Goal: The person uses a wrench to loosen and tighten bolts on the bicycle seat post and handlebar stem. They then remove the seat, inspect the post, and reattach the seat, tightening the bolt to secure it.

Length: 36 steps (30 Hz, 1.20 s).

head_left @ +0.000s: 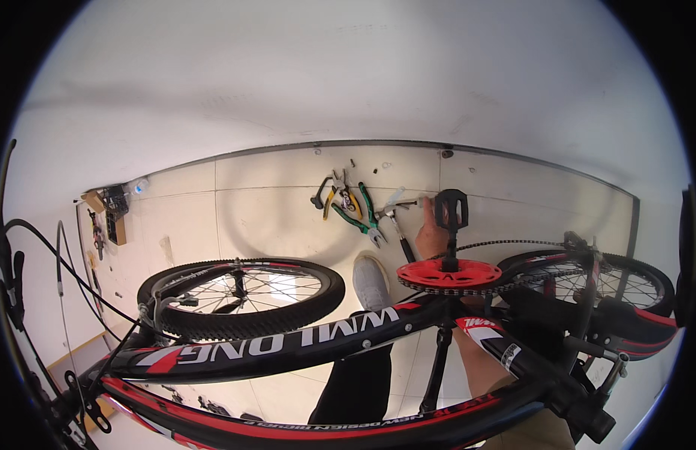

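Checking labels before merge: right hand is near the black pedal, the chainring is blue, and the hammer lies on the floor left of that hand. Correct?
Not quite: the chainring is red, not blue, as the head view shows. The right hand is near the black pedal, and the hammer lies on the floor to its left.

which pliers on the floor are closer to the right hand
The green-handled pliers; the yellow-handled pair lies farther left, away from the right hand.
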Each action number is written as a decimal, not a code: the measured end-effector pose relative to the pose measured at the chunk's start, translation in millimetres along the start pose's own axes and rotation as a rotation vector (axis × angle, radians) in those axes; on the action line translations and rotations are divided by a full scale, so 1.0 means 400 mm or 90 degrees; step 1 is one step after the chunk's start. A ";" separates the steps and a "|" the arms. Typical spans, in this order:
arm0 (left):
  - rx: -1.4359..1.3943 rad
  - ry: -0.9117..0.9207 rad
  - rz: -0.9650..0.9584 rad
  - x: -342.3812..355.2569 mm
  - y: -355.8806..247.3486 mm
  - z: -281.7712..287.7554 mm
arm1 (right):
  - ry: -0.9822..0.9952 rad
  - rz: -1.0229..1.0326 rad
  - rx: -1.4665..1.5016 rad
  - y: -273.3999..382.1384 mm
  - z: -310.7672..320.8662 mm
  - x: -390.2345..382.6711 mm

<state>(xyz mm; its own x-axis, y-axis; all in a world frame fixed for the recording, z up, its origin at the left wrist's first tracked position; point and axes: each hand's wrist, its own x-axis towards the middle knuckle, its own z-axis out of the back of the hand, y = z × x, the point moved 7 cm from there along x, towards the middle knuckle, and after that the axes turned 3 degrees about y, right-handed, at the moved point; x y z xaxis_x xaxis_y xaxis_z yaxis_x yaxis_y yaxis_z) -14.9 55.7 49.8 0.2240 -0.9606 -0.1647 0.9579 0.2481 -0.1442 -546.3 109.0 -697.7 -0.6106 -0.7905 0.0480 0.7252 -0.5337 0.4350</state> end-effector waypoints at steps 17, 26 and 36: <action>-0.048 0.003 -0.027 0.011 -0.007 -0.025 | 0.100 -0.278 0.081 -0.109 0.143 -0.182; 0.031 0.037 -0.125 0.028 -0.061 -0.088 | 0.203 -0.529 0.298 -0.110 0.313 -0.424; -0.079 0.023 -0.199 0.038 -0.138 -0.126 | 0.051 -0.316 0.493 -0.008 0.610 -0.397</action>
<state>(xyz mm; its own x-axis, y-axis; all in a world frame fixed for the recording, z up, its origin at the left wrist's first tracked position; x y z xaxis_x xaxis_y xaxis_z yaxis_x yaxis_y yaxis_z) -73.3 33.8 6.1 -0.0863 -0.9881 -0.1272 0.9498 -0.0430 -0.3099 -529.3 309.5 -487.4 -0.7499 -0.5588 -0.3540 -0.0463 -0.4894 0.8708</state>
